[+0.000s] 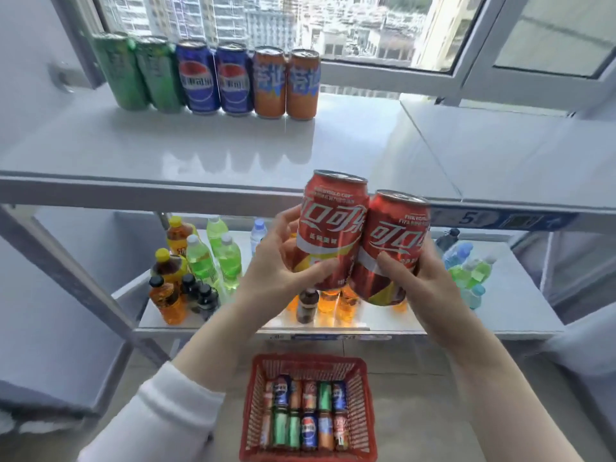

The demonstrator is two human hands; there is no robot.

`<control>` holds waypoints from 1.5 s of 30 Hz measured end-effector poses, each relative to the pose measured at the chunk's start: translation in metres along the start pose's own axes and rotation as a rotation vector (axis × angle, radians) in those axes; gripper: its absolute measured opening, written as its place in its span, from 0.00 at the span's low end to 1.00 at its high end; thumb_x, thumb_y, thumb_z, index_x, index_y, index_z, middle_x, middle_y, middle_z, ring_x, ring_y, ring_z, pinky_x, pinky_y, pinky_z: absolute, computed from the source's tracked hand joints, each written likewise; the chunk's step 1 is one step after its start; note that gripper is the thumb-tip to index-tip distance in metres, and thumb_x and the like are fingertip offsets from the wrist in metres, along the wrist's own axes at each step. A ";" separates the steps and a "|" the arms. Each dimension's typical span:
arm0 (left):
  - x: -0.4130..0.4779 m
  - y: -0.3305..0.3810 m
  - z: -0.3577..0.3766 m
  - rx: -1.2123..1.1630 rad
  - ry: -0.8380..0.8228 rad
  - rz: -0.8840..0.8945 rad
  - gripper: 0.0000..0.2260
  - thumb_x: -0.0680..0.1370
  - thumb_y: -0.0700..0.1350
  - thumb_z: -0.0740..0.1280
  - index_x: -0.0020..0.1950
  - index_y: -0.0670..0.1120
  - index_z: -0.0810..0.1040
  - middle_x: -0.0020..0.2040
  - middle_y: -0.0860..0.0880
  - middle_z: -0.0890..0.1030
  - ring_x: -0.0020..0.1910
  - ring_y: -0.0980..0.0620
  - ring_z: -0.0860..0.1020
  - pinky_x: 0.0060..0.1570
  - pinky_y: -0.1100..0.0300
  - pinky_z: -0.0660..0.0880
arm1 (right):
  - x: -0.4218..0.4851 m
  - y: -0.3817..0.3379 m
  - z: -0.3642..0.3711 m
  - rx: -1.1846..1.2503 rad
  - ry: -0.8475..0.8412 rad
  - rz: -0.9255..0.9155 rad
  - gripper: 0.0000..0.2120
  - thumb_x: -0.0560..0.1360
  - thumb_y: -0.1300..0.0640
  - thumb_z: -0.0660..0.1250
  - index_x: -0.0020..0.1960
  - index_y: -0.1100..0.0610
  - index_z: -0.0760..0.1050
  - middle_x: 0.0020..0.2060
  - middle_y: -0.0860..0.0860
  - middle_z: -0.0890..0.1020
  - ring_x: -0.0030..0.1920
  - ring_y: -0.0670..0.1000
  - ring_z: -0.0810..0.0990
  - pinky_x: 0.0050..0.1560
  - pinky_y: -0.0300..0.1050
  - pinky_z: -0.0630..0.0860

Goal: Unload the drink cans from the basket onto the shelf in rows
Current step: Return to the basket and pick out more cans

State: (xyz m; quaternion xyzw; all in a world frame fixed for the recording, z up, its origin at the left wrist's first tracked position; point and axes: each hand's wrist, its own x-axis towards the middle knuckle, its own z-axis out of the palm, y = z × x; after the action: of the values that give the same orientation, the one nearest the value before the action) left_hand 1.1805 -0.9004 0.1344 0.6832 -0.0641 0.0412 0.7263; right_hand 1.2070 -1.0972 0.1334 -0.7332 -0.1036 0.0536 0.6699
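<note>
1. Shelf (166,155): one row stands upright along the back edge, sorted in pairs: green cans (140,75), blue cans (216,81), orange cans (286,85). The cans sit close together. The surface to the right of the orange pair is free, and by judgement this is where the row is meant to continue.
2. Left hand (283,265): fingers curl round the left side of the left can (333,225), with the thumb across its lower front. The grip is low on the body, which leaves the base free for setting down.
3. Basket (248,411): it sits on the floor below the hands and holds mixed cans.
4. Right can (393,248): tilted slightly, touching the left can at the side. Both are red and are held in front of the shelf edge, not yet on it. Carrying a pair suits the paired sorting.
5. Right hand (420,281): thumb across the lower front, fingers wrapped round the right side.
</note>
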 end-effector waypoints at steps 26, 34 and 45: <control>0.167 0.053 -0.003 0.468 -0.017 0.215 0.30 0.66 0.45 0.76 0.62 0.48 0.62 0.51 0.53 0.75 0.49 0.65 0.75 0.45 0.74 0.74 | 0.152 -0.057 -0.044 -0.150 0.069 -0.200 0.25 0.67 0.60 0.73 0.60 0.57 0.66 0.49 0.48 0.78 0.44 0.34 0.79 0.40 0.28 0.75; 0.243 0.036 -0.002 0.477 0.044 0.104 0.29 0.65 0.43 0.77 0.59 0.47 0.64 0.54 0.48 0.78 0.56 0.52 0.78 0.55 0.54 0.77 | 0.233 -0.052 -0.069 -0.193 0.019 -0.159 0.27 0.65 0.64 0.75 0.59 0.58 0.66 0.47 0.49 0.79 0.44 0.39 0.79 0.42 0.33 0.77; 0.301 0.015 0.003 0.532 0.150 0.079 0.29 0.65 0.43 0.78 0.59 0.45 0.66 0.50 0.53 0.75 0.52 0.58 0.75 0.46 0.71 0.72 | 0.307 -0.041 -0.084 -0.197 -0.068 -0.106 0.31 0.63 0.66 0.76 0.60 0.60 0.64 0.48 0.50 0.78 0.47 0.43 0.78 0.46 0.38 0.75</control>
State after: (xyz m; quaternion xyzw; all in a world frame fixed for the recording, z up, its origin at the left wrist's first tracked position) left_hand 1.4753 -0.9109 0.1947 0.8419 -0.0236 0.1351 0.5219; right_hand 1.5209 -1.1064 0.2008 -0.7867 -0.1695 0.0325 0.5927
